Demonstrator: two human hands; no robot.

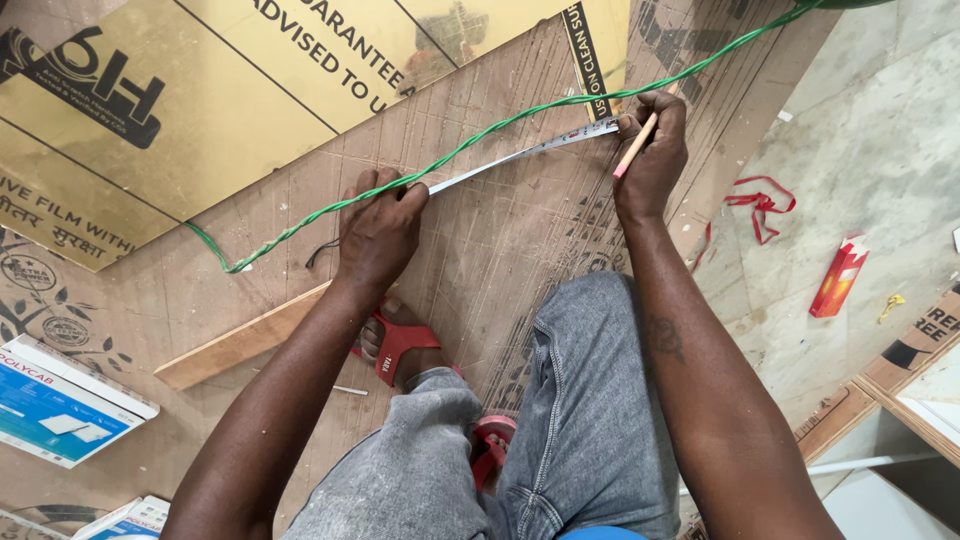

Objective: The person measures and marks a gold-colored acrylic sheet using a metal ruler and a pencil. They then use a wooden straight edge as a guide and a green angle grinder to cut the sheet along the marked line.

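On the plywood sheet [480, 260], which I take as the landmark for all positions, a steel measuring tape [520, 155] lies stretched across the upper middle of the board.

Risks, as I judge them:
- The tape blade may slip or bow. Cause: it is pinned only at its two ends, and the green twisted wire [470, 140] runs just beside it along nearly the same line, close enough to nudge it.
- A mark may land off position. Cause: the pencil [637, 145] sits at an angle at the tape's far end, with the wire crossing just above the knuckles.
- Footing may shift. Cause: the red sandals [400, 345] stand on the sheet itself, near its lower middle, beside a loose wooden strip [240, 345].

Hand states:
- The left hand [380, 225] is pressed palm-down on the sheet, fingers curled over the near end of the tape and touching the wire. It is closed on the tape end; I cannot tell whether a tape case lies beneath it.
- The right hand [652, 150] is closed around the pencil and also pins the far end of the tape against the sheet.

Position of the tape relative to the hands: it spans directly between them, touching both, rising toward the sheet's upper right edge.

Off the sheet's right edge, a red carton [838, 278] lies on the floor [860, 150].
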